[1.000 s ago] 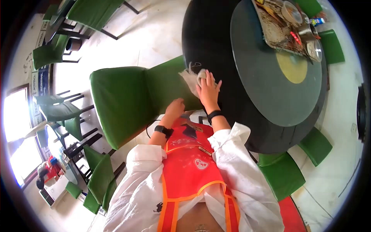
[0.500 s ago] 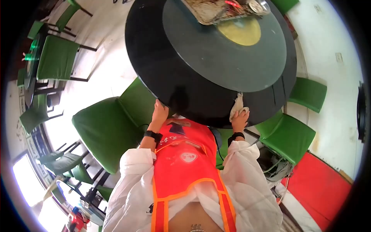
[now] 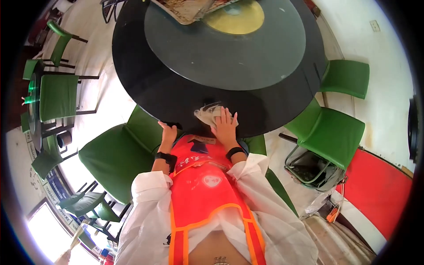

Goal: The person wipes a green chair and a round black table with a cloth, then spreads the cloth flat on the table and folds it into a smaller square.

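Head: cloth (image 3: 208,115), apron (image 3: 198,187) (white lettering (image 3: 201,158)).

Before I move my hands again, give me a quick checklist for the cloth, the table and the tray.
1. Right hand on the cloth: ok, the fingers are spread over it.
2. Cloth on the black tabletop: ok, it lies near the edge closest to you.
3. Cloth apart from the grey disc: ok, a strip of black surface lies between them.
4. Left hand touching the table edge: cannot tell, it is right beside it.
5. Whole tray in view: not ok, the top of the picture cuts it off.
6. Cloth damp: cannot tell.
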Demonstrator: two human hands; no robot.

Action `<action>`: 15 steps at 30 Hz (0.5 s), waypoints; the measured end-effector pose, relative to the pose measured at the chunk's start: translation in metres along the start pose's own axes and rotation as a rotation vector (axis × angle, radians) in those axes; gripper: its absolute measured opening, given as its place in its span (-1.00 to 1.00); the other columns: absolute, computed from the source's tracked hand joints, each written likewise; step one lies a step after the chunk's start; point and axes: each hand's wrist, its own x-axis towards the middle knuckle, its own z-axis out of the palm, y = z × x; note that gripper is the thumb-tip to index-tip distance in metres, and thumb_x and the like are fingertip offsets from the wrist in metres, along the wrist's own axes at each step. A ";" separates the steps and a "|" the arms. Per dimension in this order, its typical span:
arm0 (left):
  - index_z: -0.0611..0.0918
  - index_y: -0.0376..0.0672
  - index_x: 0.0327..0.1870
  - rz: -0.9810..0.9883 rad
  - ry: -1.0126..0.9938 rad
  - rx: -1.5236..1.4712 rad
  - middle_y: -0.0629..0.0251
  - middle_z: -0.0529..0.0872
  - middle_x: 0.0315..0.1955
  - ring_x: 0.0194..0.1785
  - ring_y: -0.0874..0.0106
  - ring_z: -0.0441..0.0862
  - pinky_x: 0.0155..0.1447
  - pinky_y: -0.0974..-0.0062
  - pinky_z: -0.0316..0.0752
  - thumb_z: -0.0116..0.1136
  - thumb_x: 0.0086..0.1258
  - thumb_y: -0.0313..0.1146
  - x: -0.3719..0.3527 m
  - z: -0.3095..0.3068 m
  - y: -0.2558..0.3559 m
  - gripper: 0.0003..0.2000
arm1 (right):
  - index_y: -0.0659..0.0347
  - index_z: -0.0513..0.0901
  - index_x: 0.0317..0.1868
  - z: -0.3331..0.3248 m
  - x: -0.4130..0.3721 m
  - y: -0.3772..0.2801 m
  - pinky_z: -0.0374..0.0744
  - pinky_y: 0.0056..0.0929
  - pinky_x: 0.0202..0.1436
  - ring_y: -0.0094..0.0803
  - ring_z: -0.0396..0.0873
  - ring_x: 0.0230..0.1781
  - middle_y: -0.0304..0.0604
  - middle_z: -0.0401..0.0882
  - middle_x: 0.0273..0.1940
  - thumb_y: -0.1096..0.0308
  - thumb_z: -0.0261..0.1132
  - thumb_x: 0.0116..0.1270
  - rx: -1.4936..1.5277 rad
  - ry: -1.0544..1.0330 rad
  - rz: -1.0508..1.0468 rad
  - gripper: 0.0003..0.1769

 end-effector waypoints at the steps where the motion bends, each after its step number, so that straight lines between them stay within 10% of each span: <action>1: -0.43 -0.48 0.28 -0.030 -0.006 0.022 -0.41 0.42 0.01 -0.14 -0.08 0.57 -0.03 0.22 0.47 -0.04 0.18 -0.31 0.000 -0.003 0.003 -0.10 | 0.17 0.41 0.09 -0.003 0.001 0.015 -0.04 0.18 0.34 -0.06 0.07 0.35 0.03 0.11 0.32 0.02 0.25 0.07 -0.027 -0.001 -0.003 -0.39; 8: -0.49 -0.40 0.28 -0.175 -0.045 -0.117 -0.27 0.41 0.00 -0.40 0.19 0.62 -0.33 0.36 0.55 -0.02 0.16 -0.38 -0.025 -0.004 0.040 -0.08 | 0.23 0.38 0.04 -0.018 -0.008 0.180 0.10 0.07 0.32 -0.05 0.09 0.34 0.05 0.10 0.33 0.10 0.18 0.21 -0.018 0.173 0.240 -0.52; 14: -0.10 -0.37 0.34 -0.192 0.269 0.479 -0.21 0.13 0.27 0.35 0.04 0.12 0.32 0.13 0.14 0.00 0.13 -0.42 -0.048 0.004 0.101 -0.23 | 0.29 0.36 0.03 -0.014 -0.010 0.211 0.12 0.08 0.31 0.07 0.08 0.33 0.11 0.06 0.33 0.15 0.18 0.22 0.088 0.228 0.409 -0.53; 15: 0.03 -0.33 0.32 0.119 0.297 0.650 -0.14 0.16 0.27 0.33 0.06 0.16 0.27 0.13 0.20 0.01 0.09 -0.44 -0.057 0.003 0.121 -0.29 | 0.30 0.36 0.03 -0.011 -0.014 0.202 0.11 0.08 0.31 0.12 0.06 0.33 0.14 0.05 0.33 0.18 0.19 0.21 0.082 0.240 0.415 -0.53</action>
